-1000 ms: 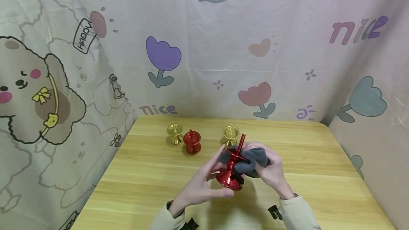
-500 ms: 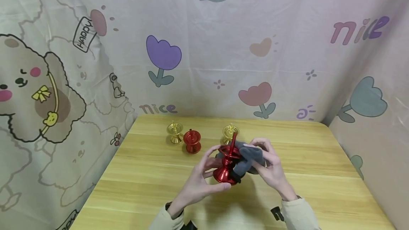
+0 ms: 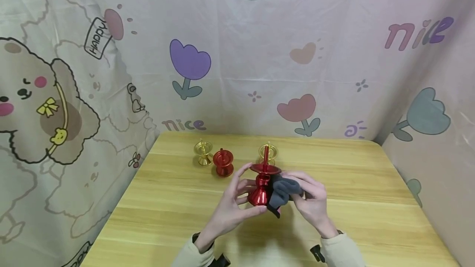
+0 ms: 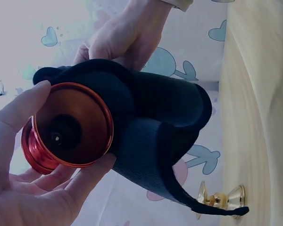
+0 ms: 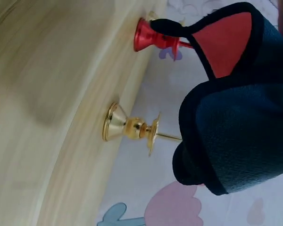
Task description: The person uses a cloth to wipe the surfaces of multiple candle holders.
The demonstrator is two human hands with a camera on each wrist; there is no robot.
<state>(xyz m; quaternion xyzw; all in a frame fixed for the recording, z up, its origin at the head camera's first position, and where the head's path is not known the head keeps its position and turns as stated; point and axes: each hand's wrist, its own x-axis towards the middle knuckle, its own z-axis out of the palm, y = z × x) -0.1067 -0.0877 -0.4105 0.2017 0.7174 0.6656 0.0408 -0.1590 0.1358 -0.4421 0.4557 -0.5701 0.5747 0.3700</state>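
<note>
My left hand (image 3: 231,207) grips a shiny red candle holder (image 3: 258,195) by its flared base, thumb below and fingers behind. It is held upright above the table, its dish and tall spike pointing up. A dark grey-blue cloth (image 3: 283,190) with black edging is bunched between the fingers of my right hand (image 3: 311,199), against the holder's right side, below the dish. In the left wrist view the base's hollow underside (image 4: 80,120) faces the camera, and the cloth hangs in folds beside it. The right wrist view shows a red-pink patch (image 5: 226,42) on the cloth.
On the wooden table (image 3: 178,217), a gold candle holder (image 3: 204,153) and a red one (image 3: 224,163) stand close together at the back left. Another gold candle holder (image 3: 272,151) stands behind the held one, partly hidden. A printed curtain (image 3: 245,52) hangs behind the table.
The held candle holder has gone from tilted to upright and shifted slightly left and up. The cloth has moved from around the dish to the side of the stem, along with the right hand.
</note>
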